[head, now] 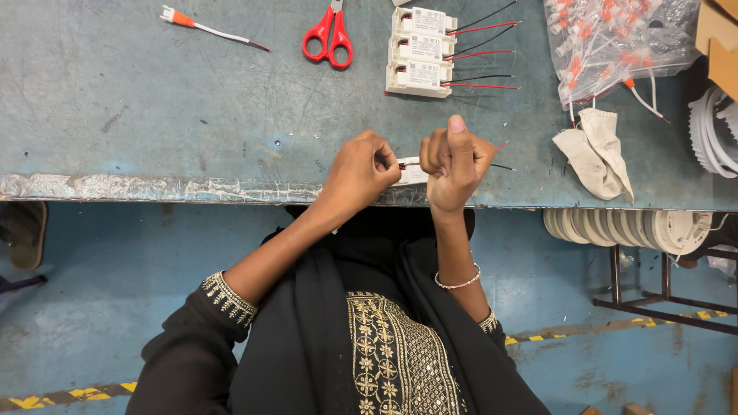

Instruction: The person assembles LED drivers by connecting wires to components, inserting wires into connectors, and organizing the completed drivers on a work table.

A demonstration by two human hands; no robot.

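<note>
Pinching a small white plastic driver box [413, 174] between both hands, left hand [359, 170] fingers are closed on its end, right hand [455, 163] fisted around its red and black wires [501, 156]. Tugged too hard, those thin leads could probably get yanked loose.

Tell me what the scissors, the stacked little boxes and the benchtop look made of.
Scissors: glossy red handles, likely plastic; blades cut off by the frame.
Boxes: matte white moulded shells, probably plastic, with red and black leads.
Benchtop: dull blue-grey sheet, scratched; its worn front edge looks metallic.
</note>
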